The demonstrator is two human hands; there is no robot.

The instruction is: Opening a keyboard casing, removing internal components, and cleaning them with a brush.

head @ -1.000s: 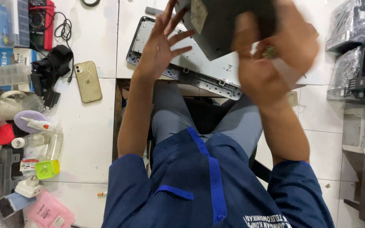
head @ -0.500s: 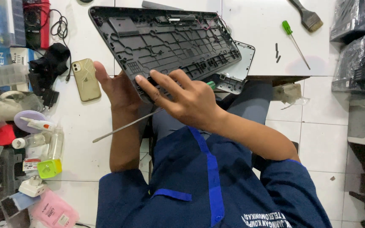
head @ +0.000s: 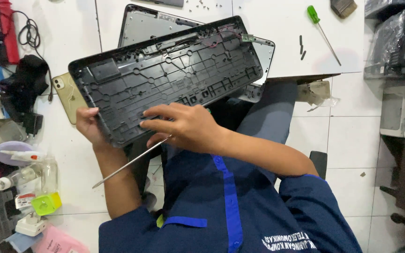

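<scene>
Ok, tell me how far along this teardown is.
Done: the black panel is lifted off the grey shell; loose screws lie on the table. In hand: left hand grips the panel's corner, right hand presses it, holding a thin metal tool. Left: cannot tell.

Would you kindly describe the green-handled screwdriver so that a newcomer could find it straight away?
Start at the white table and go to its right part, past the black keyboard frame. The screwdriver lies there slantwise beside two small dark bits. Its bright green handle sets it apart from everything near it.
</scene>
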